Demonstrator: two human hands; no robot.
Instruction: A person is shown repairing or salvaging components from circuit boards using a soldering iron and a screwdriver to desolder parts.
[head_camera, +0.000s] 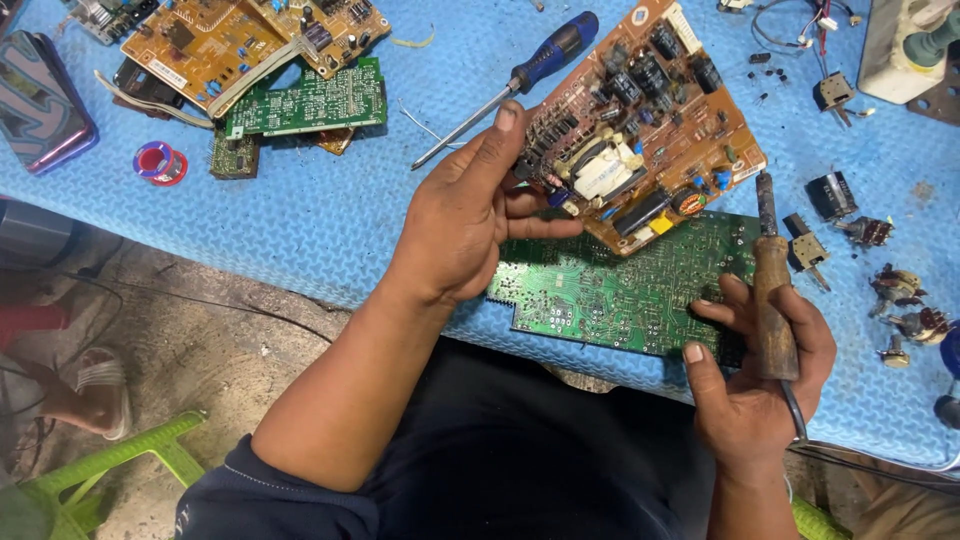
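1. The left hand (462, 215) has the brown circuit board (640, 125) pinched by its edge, thumb up along the side and fingers wrapped under. The board is tipped up off the bench, component side facing the person, probably so the parts are easy to look over.
2. The right hand (760, 375) is closed around the wooden handle of a soldering iron (772, 285). The tip points up and sits just beside the lower edge of the brown board. I can't tell if it's actually touching.
3. Right under both hands a green circuit board (620, 295) lies flat on the blue foam mat (330, 220), solder side up, hanging a bit over the bench edge. It looks parked there as a work surface.
4. A blue-handled screwdriver (520, 80) lies just behind the left hand, its handle near the top of the held board.
5. Clutter: a pile of boards (270, 60) at far left, a small solder spool (160, 163) near it, and loose pulled components (880, 270) scattered to the right, close to the iron.
6. The iron's cord (800, 420) trails off below the right wrist, which looks like a snag risk to me.
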